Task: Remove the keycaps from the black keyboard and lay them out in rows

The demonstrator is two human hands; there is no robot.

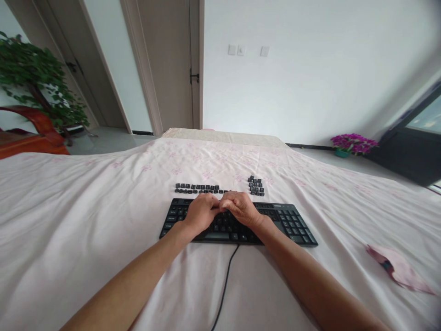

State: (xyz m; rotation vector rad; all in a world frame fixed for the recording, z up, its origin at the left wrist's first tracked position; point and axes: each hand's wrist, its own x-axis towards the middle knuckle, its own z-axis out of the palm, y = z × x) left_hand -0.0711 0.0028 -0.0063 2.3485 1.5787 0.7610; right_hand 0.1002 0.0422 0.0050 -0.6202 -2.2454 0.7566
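A black keyboard (220, 236) lies on the pink flowered cloth, its cable (226, 276) running toward me. My left hand (204, 212) is over its upper middle, fingers bent and closed together. Against those fingertips, my right hand (239, 207) is curled shut over the upper rows. Whatever lies between the fingers is hidden, and so are the keys under both hands. Just beyond the keyboard's back edge, loose black keycaps (197, 187) lie in two rows. Another cluster of keycaps (256, 186) sits farther right, beyond my right hand.
A crumpled pink cloth (396, 269) lies at the right on the wrinkled bedspread-like cover (103, 220). Past the far edge stand a white wall and doors (168, 69). A wooden armchair (37, 131) and leafy plant (31, 73) are at left, purple flowers (354, 142) at right.
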